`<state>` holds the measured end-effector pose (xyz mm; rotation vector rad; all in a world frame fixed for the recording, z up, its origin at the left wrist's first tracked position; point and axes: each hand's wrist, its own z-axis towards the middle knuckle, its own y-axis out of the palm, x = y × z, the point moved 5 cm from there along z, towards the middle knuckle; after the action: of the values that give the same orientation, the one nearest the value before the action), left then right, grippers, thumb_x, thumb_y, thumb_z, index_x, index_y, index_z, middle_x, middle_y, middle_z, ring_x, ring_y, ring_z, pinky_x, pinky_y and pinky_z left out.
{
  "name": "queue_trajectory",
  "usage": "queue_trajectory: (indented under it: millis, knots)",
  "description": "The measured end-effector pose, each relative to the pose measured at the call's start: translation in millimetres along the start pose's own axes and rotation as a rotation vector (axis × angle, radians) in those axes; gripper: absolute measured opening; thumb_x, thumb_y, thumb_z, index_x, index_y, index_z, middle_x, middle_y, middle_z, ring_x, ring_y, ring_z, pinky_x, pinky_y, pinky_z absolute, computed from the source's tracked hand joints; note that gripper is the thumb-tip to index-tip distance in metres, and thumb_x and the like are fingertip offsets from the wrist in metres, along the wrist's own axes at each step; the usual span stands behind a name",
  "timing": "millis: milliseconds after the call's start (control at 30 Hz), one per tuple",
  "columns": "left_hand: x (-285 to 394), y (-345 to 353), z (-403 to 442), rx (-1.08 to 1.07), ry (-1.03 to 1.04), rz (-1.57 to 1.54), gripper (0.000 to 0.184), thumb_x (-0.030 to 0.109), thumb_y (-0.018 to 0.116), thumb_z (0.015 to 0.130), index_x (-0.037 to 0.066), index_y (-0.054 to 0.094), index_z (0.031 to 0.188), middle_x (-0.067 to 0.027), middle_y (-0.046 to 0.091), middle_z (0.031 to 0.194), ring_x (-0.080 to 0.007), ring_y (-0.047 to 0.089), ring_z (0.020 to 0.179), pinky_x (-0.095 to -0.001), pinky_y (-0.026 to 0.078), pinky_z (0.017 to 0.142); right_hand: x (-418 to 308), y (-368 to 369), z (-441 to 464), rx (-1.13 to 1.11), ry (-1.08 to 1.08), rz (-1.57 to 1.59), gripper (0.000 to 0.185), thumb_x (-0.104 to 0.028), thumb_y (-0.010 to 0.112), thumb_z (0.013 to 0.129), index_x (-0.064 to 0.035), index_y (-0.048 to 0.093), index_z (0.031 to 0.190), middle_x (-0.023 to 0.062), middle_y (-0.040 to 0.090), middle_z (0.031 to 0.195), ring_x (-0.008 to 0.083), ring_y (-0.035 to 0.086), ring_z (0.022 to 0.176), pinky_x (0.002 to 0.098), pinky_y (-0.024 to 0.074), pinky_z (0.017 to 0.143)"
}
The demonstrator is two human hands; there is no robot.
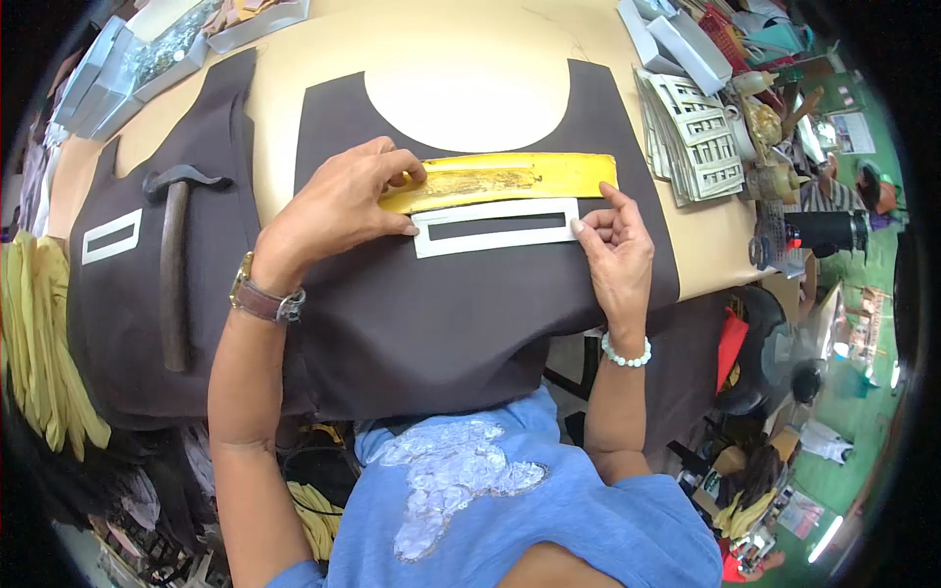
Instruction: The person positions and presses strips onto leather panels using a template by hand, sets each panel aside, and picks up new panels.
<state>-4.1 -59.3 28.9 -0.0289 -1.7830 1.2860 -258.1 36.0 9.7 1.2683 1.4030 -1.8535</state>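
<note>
Dark fabric (412, 323) with a curved neckline lies on the table in front of me. Across it runs a yellow strip (510, 178) with worn brown marks. Just below the strip is a white rectangular frame (500, 245) with a long slot. My left hand (343, 196) pinches the left ends, fingers on the yellow strip and thumb at the frame's upper left corner. My right hand (618, 245) has its index finger on the strip's right end and its thumb on the frame's right edge, the other fingers curled.
At the left, a hammer (174, 265) and another white frame (112, 237) lie on a second dark piece (211, 147). Stacked white cutouts (701, 137) are at the right, boxes (108, 88) at the back left. Yellow fabric (39, 343) hangs at the far left.
</note>
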Motion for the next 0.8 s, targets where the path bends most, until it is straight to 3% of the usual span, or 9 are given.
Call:
queue_trajectory:
  millis: [567,667,800]
  knots:
    - [3.4,1.2,1.0,-0.015,-0.070,-0.020,0.040,0.013,0.078,0.062,0.007,0.059,0.097,-0.0047,0.056,0.088,-0.0208,0.056,0.085,-0.0348,0.049,0.079,-2.5,-3.1,2.0,0.046,0.092,-0.017,0.039,-0.001,0.070,0.073,0.0077,0.056,0.108,0.0073,0.066,0.070,0.0079,0.058,0.063,0.0224,0.0452,0.060]
    - [5.3,0.8,1.3,-0.019,-0.057,0.002,0.039,0.012,0.076,0.065,0.003,0.060,0.098,-0.0102,0.057,0.088,-0.0249,0.059,0.087,-0.0343,0.048,0.081,-1.8,-2.9,3.5,0.034,0.090,-0.019,0.038,-0.002,0.070,0.073,0.0076,0.056,0.107,0.0075,0.066,0.069,0.0081,0.058,0.062,0.0228,0.0455,0.060]
    - [4.8,0.9,0.5,-0.015,-0.037,0.025,0.038,0.013,0.076,0.065,0.004,0.059,0.098,-0.0105,0.057,0.088,-0.0254,0.059,0.087,-0.0348,0.048,0.080,-1.7,-2.1,4.1,0.033,0.076,-0.042,0.035,-0.001,0.070,0.072,0.0060,0.058,0.104,0.0078,0.066,0.070,0.0086,0.057,0.061,0.0234,0.0458,0.059]
